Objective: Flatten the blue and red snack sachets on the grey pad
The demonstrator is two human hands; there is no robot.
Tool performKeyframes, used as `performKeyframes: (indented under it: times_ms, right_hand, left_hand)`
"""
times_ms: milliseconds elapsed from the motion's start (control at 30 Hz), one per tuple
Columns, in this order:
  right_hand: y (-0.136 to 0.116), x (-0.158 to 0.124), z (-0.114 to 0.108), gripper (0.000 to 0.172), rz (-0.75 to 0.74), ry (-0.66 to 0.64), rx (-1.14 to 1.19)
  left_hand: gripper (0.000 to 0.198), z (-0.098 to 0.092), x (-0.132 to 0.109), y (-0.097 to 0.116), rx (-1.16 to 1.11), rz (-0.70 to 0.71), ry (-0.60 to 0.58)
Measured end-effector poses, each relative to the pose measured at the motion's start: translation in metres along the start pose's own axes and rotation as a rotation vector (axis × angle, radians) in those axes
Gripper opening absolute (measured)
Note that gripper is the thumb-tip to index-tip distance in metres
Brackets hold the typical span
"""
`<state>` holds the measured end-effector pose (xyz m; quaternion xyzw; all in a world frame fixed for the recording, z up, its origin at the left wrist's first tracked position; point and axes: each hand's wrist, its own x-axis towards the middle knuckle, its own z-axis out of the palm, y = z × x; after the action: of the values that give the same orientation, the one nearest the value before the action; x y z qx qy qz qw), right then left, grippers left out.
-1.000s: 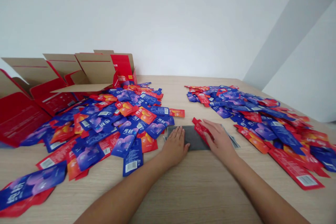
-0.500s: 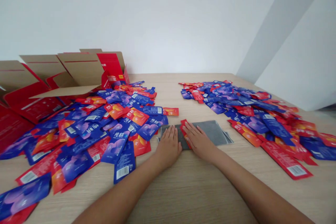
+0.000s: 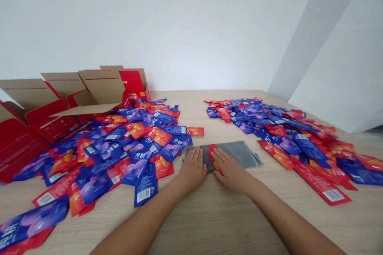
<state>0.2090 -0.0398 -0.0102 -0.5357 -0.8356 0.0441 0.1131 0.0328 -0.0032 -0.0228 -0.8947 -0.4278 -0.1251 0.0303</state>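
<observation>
A folded grey cloth (image 3: pixel 237 153) lies flat on the wooden table in front of me. My left hand (image 3: pixel 193 168) rests on its left part, fingers stretched out and palm down. On the cloth between my hands is a red and orange sachet (image 3: pixel 213 153). My right hand (image 3: pixel 230 169) lies flat over the sachet's right side, fingers extended, covering part of it. Neither hand is closed around anything.
A heap of blue and red sachets (image 3: pixel 112 149) spreads over the table's left side, and a second heap of sachets (image 3: pixel 287 131) over the right. Several open red cardboard boxes (image 3: pixel 48 117) stand at the back left. A white wall (image 3: pixel 206 28) rises behind the table (image 3: pixel 191 227).
My right hand has shifted slightly right and down, so more of the red sachet shows. My left hand stays almost in place. The camera view has tilted slightly.
</observation>
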Motion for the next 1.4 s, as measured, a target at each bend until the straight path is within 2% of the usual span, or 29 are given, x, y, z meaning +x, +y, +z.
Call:
performKeyframes:
  times_ms: [367, 500, 567, 667, 767, 867, 933, 1000, 1133, 1200, 1300, 1400]
  right_hand:
    - [0.003, 0.011, 0.002, 0.055, 0.039, -0.024, -0.074]
    - [0.021, 0.012, -0.006, 0.064, 0.184, -0.087, -0.07]
    - [0.032, 0.01, -0.007, 0.061, 0.248, -0.081, -0.067]
    - [0.042, 0.007, -0.004, 0.049, 0.267, 0.03, -0.059]
    - [0.043, 0.005, -0.006, 0.041, 0.235, 0.242, 0.02]
    - [0.034, 0.004, -0.016, 0.039, 0.115, 0.489, 0.181]
    - [0.023, 0.003, -0.023, 0.039, 0.023, 0.563, 0.279]
    - [0.012, 0.002, -0.024, 0.039, -0.053, 0.518, 0.328]
    - [0.0, 0.002, -0.008, 0.043, -0.18, 0.229, 0.263]
    - [0.001, 0.003, 0.003, 0.045, -0.222, 0.137, 0.194]
    - [0.007, 0.009, 0.016, 0.047, -0.207, 0.125, 0.098]
    - [0.017, 0.018, 0.02, 0.047, -0.109, 0.153, 0.043]
  left_hand:
    - [0.05, 0.0, 0.001, -0.001, 0.0, 0.009, -0.017]
    - [0.051, -0.001, 0.002, -0.001, 0.012, 0.02, -0.022]
    - [0.051, -0.002, 0.001, -0.001, 0.019, 0.023, -0.022]
    - [0.05, -0.004, 0.001, 0.0, 0.025, 0.023, -0.017]
    - [0.048, -0.005, 0.0, 0.0, 0.024, 0.021, -0.01]
    - [0.048, -0.004, 0.0, -0.001, 0.019, 0.017, -0.007]
    - [0.049, -0.003, 0.0, 0.0, 0.014, 0.015, -0.006]
    - [0.05, -0.003, 0.0, 0.0, 0.009, 0.015, -0.006]
    - [0.051, -0.001, 0.001, 0.0, -0.001, 0.019, -0.004]
    - [0.052, 0.0, 0.001, 0.0, -0.007, 0.023, -0.003]
    - [0.052, 0.002, 0.001, -0.001, -0.02, 0.028, 0.001]
    - [0.05, 0.004, 0.001, -0.003, -0.034, 0.031, 0.012]
